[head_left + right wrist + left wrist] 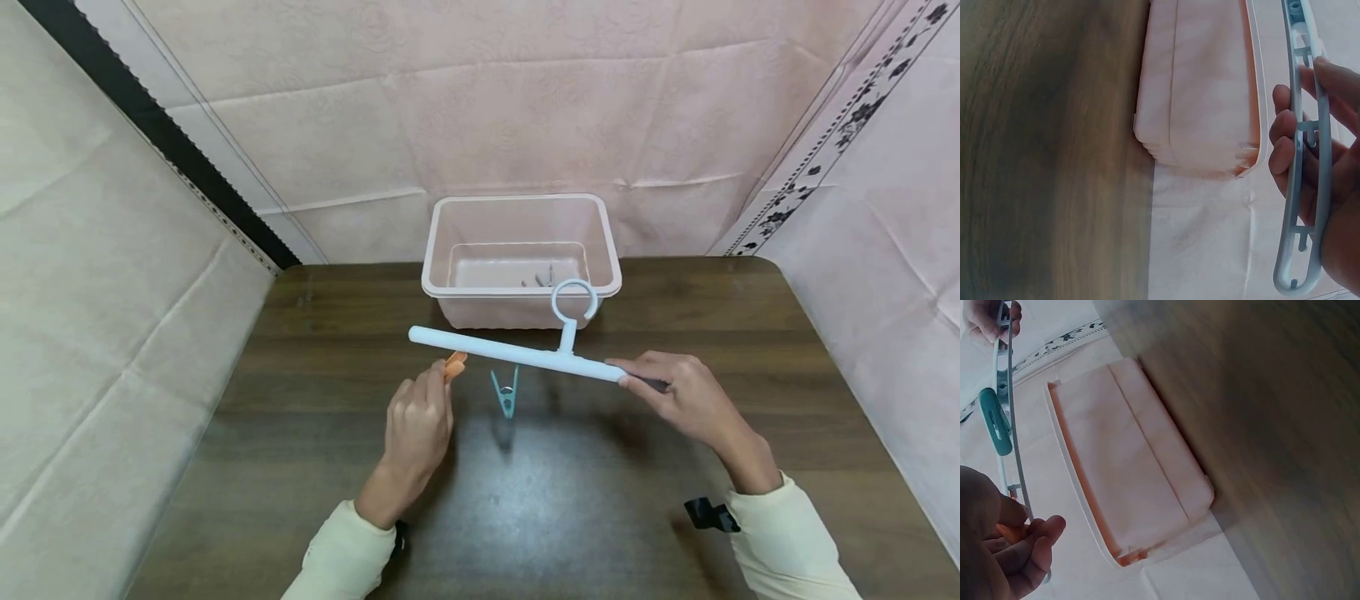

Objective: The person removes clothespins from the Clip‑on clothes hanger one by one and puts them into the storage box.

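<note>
Pink sheeting walls in my dark wooden table (pixel 300 433), where a pink tub (pixel 521 221) sits at the far edge. My right hand (pixel 686 400) grips one end of the pale blue hanger bar (pixel 517 354), a teal peg (pixel 506 392) dangling beneath; my left hand (pixel 416 429) pinches an orange peg (pixel 454 363).

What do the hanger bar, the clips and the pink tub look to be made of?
Hanger bar: likely moulded plastic, pale matte, with ribs on its underside in the right wrist view. Teal clip and orange clip: probably coloured plastic. Pink tub: thin, slightly translucent plastic with a rolled rim.
</note>
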A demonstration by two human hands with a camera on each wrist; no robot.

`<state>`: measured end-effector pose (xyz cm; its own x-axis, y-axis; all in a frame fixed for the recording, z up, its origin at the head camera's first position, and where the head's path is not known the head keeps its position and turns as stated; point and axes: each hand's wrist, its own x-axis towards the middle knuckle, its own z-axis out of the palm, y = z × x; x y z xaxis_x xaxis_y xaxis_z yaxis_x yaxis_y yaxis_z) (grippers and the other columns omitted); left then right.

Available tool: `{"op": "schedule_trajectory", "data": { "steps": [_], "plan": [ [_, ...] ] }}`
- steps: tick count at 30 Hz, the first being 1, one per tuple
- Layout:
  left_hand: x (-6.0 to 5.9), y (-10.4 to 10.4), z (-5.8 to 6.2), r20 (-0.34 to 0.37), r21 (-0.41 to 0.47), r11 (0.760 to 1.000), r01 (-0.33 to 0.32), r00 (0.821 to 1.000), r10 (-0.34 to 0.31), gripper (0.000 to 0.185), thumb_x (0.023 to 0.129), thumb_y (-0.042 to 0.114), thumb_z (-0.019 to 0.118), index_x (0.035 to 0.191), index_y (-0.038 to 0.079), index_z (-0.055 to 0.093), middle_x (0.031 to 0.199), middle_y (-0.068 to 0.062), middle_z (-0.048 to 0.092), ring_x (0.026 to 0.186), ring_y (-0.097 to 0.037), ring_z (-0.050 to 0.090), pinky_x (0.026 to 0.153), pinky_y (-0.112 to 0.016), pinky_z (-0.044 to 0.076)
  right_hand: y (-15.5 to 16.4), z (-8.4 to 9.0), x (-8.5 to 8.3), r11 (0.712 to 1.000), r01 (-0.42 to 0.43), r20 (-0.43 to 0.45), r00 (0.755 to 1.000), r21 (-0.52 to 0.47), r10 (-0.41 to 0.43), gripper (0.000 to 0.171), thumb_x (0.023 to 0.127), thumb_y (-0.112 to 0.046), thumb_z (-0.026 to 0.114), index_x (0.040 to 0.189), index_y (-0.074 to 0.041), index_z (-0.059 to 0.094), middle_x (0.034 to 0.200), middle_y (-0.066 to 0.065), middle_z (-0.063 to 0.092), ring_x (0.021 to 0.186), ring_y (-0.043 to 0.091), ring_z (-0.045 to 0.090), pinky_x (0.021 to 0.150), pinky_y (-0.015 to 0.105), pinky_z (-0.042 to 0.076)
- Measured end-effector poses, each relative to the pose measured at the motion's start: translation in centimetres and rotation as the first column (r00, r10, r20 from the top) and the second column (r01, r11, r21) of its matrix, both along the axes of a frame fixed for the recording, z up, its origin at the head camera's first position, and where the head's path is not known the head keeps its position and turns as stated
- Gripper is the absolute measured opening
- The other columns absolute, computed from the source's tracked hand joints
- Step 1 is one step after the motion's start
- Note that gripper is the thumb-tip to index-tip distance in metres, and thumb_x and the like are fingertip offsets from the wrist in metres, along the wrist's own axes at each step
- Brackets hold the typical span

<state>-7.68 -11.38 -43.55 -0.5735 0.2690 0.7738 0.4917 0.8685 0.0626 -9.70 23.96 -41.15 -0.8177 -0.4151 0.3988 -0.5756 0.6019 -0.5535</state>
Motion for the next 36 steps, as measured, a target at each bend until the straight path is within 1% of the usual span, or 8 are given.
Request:
{"op": "schedule_trajectory", "data": {
  "steps": [7, 9, 11, 14, 18, 23, 29, 36],
  "plan": [
    [0.0, -0.3, -0.6, 0.014, 0.038, 0.999, 0.002, 1.000, -0.003, 0.033, 0.108, 0.014, 0.046, 0.102, -0.014, 0.061, 0.075, -0.022, 0.065, 0.052, -0.030, 0.058, 0.048, -0.039, 0.046, -0.1, 0.1, -0.1, 0.999, 0.021, -0.021, 1.000, 0.032, -0.021, 0.032, 0.087, -0.008, 0.078, 0.117, -0.019, 0.077, 0.091, -0.010, 0.069, 0.060, 0.005, 0.047, 0.050, 0.024, 0.037],
    [0.1, -0.3, -0.7, 0.036, 0.052, 0.999, 0.000, 0.999, -0.001, 0.026, 0.104, 0.011, 0.053, 0.104, -0.013, 0.061, 0.076, -0.021, 0.065, 0.053, -0.030, 0.058, 0.049, -0.041, 0.046, -0.1, 0.0, -0.2, 0.999, 0.026, -0.023, 0.999, 0.040, -0.025, 0.032, 0.087, -0.008, 0.078, 0.117, -0.020, 0.077, 0.092, -0.010, 0.069, 0.060, 0.005, 0.047, 0.050, 0.025, 0.037],
    [0.2, -0.3, -0.7, 0.073, 0.073, 0.997, -0.001, 0.997, -0.004, 0.020, 0.098, 0.006, 0.063, 0.104, -0.013, 0.062, 0.079, -0.021, 0.067, 0.054, -0.031, 0.059, 0.049, -0.042, 0.048, 0.0, 0.0, -0.2, 0.999, 0.029, -0.023, 0.999, 0.042, -0.028, 0.032, 0.087, -0.008, 0.078, 0.117, -0.019, 0.077, 0.093, -0.009, 0.070, 0.061, 0.005, 0.047, 0.051, 0.026, 0.037],
    [0.3, -0.4, -0.7, 0.126, 0.105, 0.994, -0.004, 0.992, -0.009, 0.023, 0.089, 0.000, 0.073, 0.106, -0.011, 0.062, 0.082, -0.021, 0.069, 0.056, -0.031, 0.061, 0.050, -0.043, 0.049, 0.0, 0.0, -0.2, 0.999, 0.031, -0.022, 0.999, 0.031, -0.031, 0.032, 0.087, -0.007, 0.078, 0.116, -0.019, 0.077, 0.093, -0.009, 0.070, 0.061, 0.006, 0.047, 0.051, 0.025, 0.037],
    [0.3, -0.5, -0.6, 0.165, 0.129, 0.992, -0.013, 0.986, -0.009, 0.024, 0.087, 0.000, 0.074, 0.106, -0.010, 0.063, 0.083, -0.020, 0.069, 0.056, -0.031, 0.061, 0.050, -0.043, 0.050, 0.0, 0.0, -0.2, 0.999, 0.035, -0.028, 0.999, 0.008, -0.034, 0.032, 0.086, -0.006, 0.079, 0.115, -0.018, 0.078, 0.091, -0.010, 0.069, 0.060, 0.006, 0.047, 0.051, 0.024, 0.037],
    [0.4, -0.7, -0.6, 0.218, 0.152, 0.987, -0.046, 0.976, 0.012, 0.024, 0.085, -0.002, 0.076, 0.105, -0.009, 0.065, 0.083, -0.020, 0.069, 0.056, -0.032, 0.061, 0.051, -0.046, 0.052, 0.0, -0.1, -0.3, 1.000, 0.023, -0.031, 0.999, -0.010, -0.024, 0.032, 0.085, -0.005, 0.079, 0.115, -0.017, 0.078, 0.091, -0.009, 0.069, 0.060, 0.006, 0.048, 0.052, 0.021, 0.037],
    [0.4, -1.1, -0.5, 0.222, 0.155, 0.986, -0.063, 0.975, 0.027, 0.019, 0.085, -0.002, 0.075, 0.102, -0.007, 0.067, 0.082, -0.018, 0.068, 0.057, -0.033, 0.061, 0.052, -0.047, 0.052, -0.1, -0.2, -0.3, 1.000, 0.017, -0.026, 1.000, -0.016, -0.018, 0.033, 0.084, -0.004, 0.080, 0.114, -0.017, 0.078, 0.091, -0.009, 0.068, 0.059, 0.006, 0.047, 0.052, 0.021, 0.036],
    [0.6, -1.5, 0.0, 0.235, 0.169, 0.984, -0.059, 0.972, 0.017, 0.020, 0.082, -0.005, 0.078, 0.101, -0.005, 0.070, 0.084, -0.015, 0.065, 0.069, -0.031, 0.065, 0.060, -0.047, 0.055, 0.0, -0.3, -0.4, 1.000, 0.015, -0.020, 1.000, -0.022, -0.015, 0.034, 0.084, -0.004, 0.080, 0.114, -0.018, 0.078, 0.093, -0.009, 0.069, 0.059, 0.006, 0.047, 0.052, 0.021, 0.036]
  ]
}}
